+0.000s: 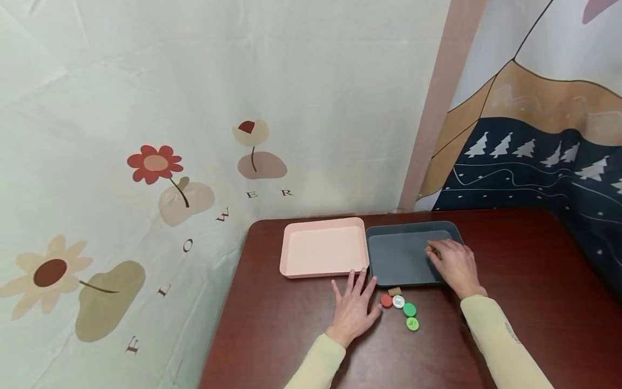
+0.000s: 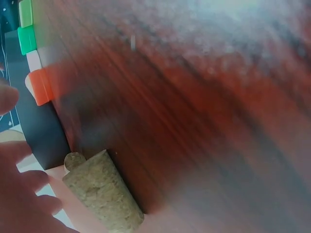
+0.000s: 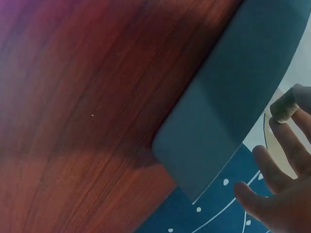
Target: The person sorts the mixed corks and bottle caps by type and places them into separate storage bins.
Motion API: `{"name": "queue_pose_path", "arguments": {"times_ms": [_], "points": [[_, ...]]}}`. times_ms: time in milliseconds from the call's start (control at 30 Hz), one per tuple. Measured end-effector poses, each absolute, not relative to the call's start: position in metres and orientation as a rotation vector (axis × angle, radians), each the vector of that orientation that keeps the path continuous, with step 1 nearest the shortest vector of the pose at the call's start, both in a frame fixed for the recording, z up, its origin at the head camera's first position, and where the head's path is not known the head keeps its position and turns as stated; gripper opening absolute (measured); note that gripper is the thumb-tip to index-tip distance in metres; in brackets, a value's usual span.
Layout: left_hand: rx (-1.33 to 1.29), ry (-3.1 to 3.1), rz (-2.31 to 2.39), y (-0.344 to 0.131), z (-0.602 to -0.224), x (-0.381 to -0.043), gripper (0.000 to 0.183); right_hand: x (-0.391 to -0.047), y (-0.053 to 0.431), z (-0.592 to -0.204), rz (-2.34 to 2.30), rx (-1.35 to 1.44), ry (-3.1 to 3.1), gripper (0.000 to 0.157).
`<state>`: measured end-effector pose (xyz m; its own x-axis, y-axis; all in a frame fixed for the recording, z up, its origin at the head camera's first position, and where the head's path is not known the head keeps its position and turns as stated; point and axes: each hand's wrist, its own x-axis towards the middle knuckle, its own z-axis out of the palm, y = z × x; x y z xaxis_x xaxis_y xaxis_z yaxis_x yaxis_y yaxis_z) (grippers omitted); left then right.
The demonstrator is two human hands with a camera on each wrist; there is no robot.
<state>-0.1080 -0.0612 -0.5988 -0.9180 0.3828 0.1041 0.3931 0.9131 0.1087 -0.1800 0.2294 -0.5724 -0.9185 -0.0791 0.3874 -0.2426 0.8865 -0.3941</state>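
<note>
My right hand [image 1: 455,266] pinches a cork [image 3: 283,108] between thumb and fingertips, over the right part of the dark grey tray [image 1: 398,270]. My left hand [image 1: 351,310] lies with fingers spread at the front edge of the pink tray [image 1: 323,274], its fingertips right at the rim. Beside the left thumb, on the table, are a red bottle cap [image 1: 386,301], a white cap [image 1: 398,302], a green cap [image 1: 410,309] and a light green cap [image 1: 412,324]. Another cork [image 1: 394,291] lies just in front of the grey tray. Near the left hand, the left wrist view shows a large cork [image 2: 104,191] close up.
Both trays stand side by side at the back of the dark red wooden table [image 1: 272,335]. Behind it hangs a pale cloth [image 1: 330,108] printed with flowers, and a dark blue cloth [image 1: 525,173] with white trees hangs at the right.
</note>
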Motion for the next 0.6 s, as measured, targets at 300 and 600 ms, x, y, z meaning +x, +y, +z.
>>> {"name": "queue_pose_path", "arguments": {"times_ms": [300, 600], "points": [[-0.608, -3.005, -0.216, -0.061, -0.599, -0.106, 0.069, -0.189, 0.225, -0.583, 0.519, 0.207, -2.840, 0.031], [-0.614, -3.027, -0.188, -0.063, -0.599, -0.108, 0.071, -0.187, 0.223, -0.585, 0.548, 0.137, -2.890, 0.032]]}}
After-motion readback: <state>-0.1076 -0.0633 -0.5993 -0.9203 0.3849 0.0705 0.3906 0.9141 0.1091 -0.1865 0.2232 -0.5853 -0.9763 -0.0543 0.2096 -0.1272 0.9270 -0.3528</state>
